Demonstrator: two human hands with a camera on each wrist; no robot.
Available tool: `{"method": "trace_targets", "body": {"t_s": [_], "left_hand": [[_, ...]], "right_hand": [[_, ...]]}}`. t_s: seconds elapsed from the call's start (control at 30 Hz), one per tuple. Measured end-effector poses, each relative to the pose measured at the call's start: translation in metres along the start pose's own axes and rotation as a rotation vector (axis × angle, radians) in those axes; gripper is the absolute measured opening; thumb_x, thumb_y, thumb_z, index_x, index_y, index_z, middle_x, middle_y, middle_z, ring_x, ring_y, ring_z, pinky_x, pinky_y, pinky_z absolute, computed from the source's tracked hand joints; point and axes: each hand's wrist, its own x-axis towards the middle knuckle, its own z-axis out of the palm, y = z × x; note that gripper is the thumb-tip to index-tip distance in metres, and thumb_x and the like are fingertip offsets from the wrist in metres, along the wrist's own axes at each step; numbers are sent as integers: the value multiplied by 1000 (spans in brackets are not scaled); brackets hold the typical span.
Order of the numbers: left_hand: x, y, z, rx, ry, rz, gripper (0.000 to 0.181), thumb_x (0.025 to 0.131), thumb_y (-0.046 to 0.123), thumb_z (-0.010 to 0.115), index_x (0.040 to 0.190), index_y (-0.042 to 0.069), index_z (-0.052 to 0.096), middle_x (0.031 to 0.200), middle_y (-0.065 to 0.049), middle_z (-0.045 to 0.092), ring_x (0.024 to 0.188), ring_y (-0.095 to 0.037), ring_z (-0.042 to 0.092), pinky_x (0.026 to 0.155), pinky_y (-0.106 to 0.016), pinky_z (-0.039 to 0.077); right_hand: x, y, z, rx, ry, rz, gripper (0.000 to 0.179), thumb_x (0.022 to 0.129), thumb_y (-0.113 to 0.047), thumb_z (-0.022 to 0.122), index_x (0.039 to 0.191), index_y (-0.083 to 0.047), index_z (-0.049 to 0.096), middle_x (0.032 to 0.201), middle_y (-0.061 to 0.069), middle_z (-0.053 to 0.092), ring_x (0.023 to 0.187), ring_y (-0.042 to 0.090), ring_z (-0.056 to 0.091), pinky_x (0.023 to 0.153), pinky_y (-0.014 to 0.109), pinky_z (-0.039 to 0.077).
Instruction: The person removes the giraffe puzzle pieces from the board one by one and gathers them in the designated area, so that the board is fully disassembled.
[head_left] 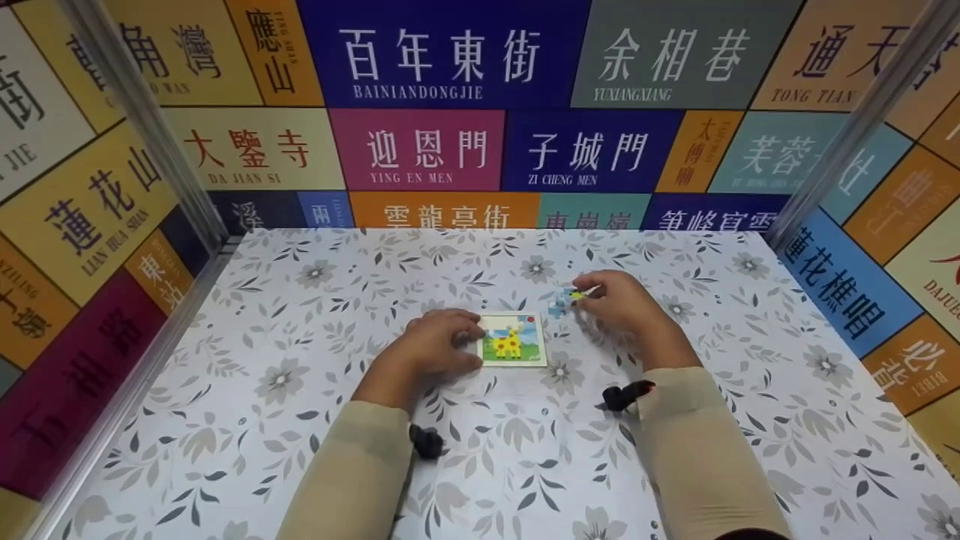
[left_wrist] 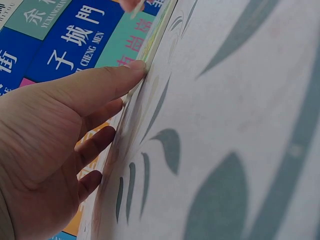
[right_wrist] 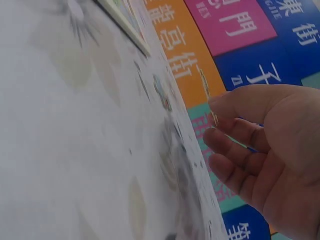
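A small giraffe jigsaw puzzle board (head_left: 517,346) with a pale rim lies flat on the table, part of its picture bare and whitish. My left hand (head_left: 439,341) holds the board at its left edge, thumb near the closer corner and bent fingers farther back. In the left wrist view the thumb touches the rim (left_wrist: 146,64). My right hand (head_left: 622,304), right of the board and raised off the table, pinches a thin jigsaw piece (head_left: 577,295) with blue and yellow on it. Below it, a light-blue piece (head_left: 556,308) lies on the table, also visible in the right wrist view (right_wrist: 161,92).
The table's white cloth (head_left: 225,420) has a grey leaf-and-flower print. Upright panels (head_left: 427,150) with coloured blocks of Chinese lettering stand at the back and both sides. Metal posts (head_left: 161,127) mark the corners. Black wrist devices (head_left: 427,442) sit at both cuffs.
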Motion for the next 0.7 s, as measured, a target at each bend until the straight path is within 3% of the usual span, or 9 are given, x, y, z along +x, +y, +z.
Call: {"method": "trace_targets", "body": {"t_s": [0.33, 0.57, 0.7], "left_hand": [[1, 0, -1, -18, -14, -30, 42, 87, 39, 86, 128, 38, 76, 160, 23, 52, 161, -18, 34, 136, -56, 18], [0, 0, 0, -39, -2, -54, 41, 86, 38, 87, 125, 43, 75, 159, 27, 51, 161, -24, 32, 134, -58, 21], [0, -1, 1, -37, 2, -42, 40, 86, 37, 87, 125, 41, 75, 160, 26, 51, 161, -23, 33, 134, -57, 20]], "right_hand": [[-1, 19, -2, 34, -15, 18, 44, 104, -17, 66, 148, -14, 63, 150, 13, 64, 139, 36, 59, 117, 56, 50], [0, 22, 1, 67, -5, 78, 47, 100, -14, 70, 146, -18, 64, 143, 10, 65, 135, 32, 58, 118, 54, 47], [1, 24, 2, 56, 4, 66, 47, 99, -13, 71, 146, -17, 64, 140, 10, 66, 132, 32, 59, 117, 54, 48]]}}
